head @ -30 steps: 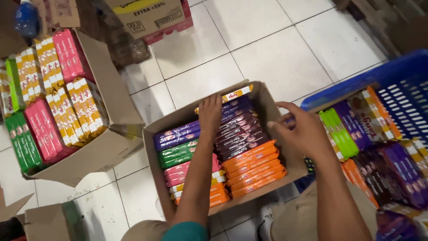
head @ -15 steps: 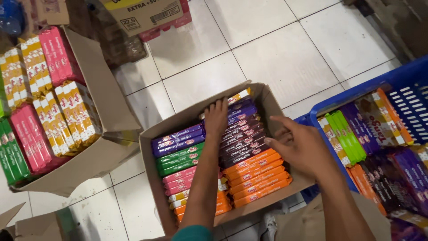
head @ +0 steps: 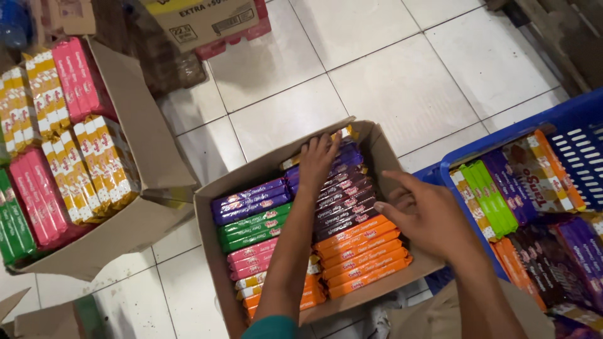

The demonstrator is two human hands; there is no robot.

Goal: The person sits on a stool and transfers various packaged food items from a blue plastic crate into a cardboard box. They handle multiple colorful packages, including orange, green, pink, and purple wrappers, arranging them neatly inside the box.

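Left hand, fingers spread, has slid onto the far purple packs in the cardboard box; right hand, fingers loosely spread, has lowered over the brown packs.

The brown matt cardboard box at the centre holds glossy plastic-wrapped wafer packs in orange, purple, green and pink. At three o'clock, the blue plastic crate looks smooth and moulded. At twelve o'clock, the pale ceramic floor tiles show a smooth, faintly shiny glaze.
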